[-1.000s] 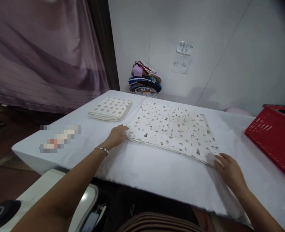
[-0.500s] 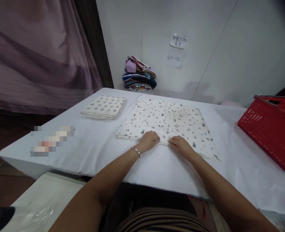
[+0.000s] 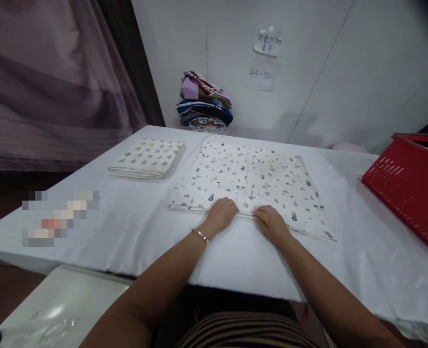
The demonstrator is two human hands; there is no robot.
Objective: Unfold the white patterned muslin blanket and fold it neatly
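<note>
Two bare hands sit close together at the centre of the frame, fingers curled on the near edge of a printed cloth (image 3: 221, 169). The left hand (image 3: 221, 216) and the right hand (image 3: 274, 226) both touch that edge, but the thumbs are hidden, so I cannot tell whether either one pinches the layers. With contact only mid-edge, the far corners could swing askew if the cloth were pulled, and the loosely stacked layers could slide apart if just the top one were caught. The cloth looks thin, soft and matte, a flat, skewed rectangle with small grey motifs and a seam-like line down it. Beneath, the white cover of the table (image 3: 134, 217) has shallow wrinkles; it might drag along under a hard tug. Left of centre lies a thicker folded cloth (image 3: 145, 155) with rounded folds. At the right edge stands a rigid red basket (image 3: 413, 183), slotted and seemingly plastic.
</note>
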